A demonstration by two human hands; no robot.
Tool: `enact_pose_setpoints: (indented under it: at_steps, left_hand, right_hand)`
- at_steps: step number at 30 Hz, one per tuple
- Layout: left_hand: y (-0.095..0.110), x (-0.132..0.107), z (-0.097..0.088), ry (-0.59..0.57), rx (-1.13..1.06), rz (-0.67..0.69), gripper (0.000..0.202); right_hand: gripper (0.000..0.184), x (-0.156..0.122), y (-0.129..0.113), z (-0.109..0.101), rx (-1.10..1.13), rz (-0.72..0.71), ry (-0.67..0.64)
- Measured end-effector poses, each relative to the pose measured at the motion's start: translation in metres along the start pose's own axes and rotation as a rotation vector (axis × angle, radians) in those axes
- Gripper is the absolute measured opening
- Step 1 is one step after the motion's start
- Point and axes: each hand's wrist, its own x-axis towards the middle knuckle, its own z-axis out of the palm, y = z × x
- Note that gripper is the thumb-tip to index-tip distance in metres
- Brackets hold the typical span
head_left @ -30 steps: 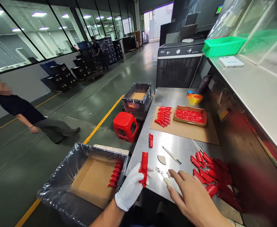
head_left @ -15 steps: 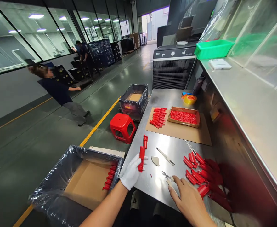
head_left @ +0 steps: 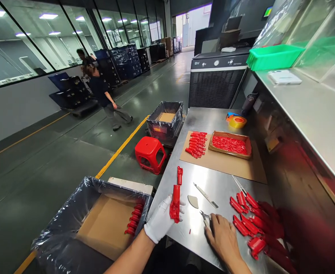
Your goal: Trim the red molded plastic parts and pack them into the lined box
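Gloved left hand (head_left: pixel 160 219) sits at the near edge of the steel table (head_left: pixel 167 190), fingers closed round a red moulded part (head_left: pixel 175 201), which stands near-upright in the grip. Second red piece (head_left: pixel 179 175) lies just far of it on the steel, almost in line with it; can't tell if they touch. Bare right hand (head_left: pixel 221 239) is down on the table, fingers (head_left: pixel 216 220) curled narrow over small cutters (head_left: pixel 205 219). Handles mostly hidden under the hand, so can't tell if they're actually gripped or just touched. Tiny red scrap (head_left: pixel 189 231) lies on the steel between the hands. Just far of them: flat-bladed knife (head_left: pixel 206 195) and pale curved blade (head_left: pixel 193 201), both apart from the hands. Right of the right hand, a loose heap of red parts (head_left: pixel 250 220) sits close, with long tweezers (head_left: pixel 238 185) at its far end. Further along, cardboard sheet (head_left: pixel 190 152) carries a neat row of red parts (head_left: pixel 196 144) and a shallow tray of small red pieces (head_left: pixel 230 144). Tape roll (head_left: pixel 237 121) at the far end. Off the table to the left: plastic-lined carton (head_left: pixel 64 213) with red parts (head_left: pixel 134 219) stacked along its wall, red stool (head_left: pixel 149 154), second lined bin (head_left: pixel 164 121). Person (head_left: pixel 106 97) walks the aisle, well away.
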Motion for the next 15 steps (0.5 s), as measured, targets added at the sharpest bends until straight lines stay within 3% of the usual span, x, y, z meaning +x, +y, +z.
enact_pose_setpoints:
  at_steps: [7, 15]
  left_hand:
    - [0.028, 0.015, -0.026, 0.011, 0.158, 0.036, 0.050]
    - [0.041, 0.019, -0.035, -0.092, 0.582, 0.120, 0.037]
  right_hand:
    - [0.038, 0.019, -0.006, -0.006, -0.008, 0.032, 0.072]
    - [0.028, 0.111, -0.024, -0.030, -0.009, 0.062, 0.049]
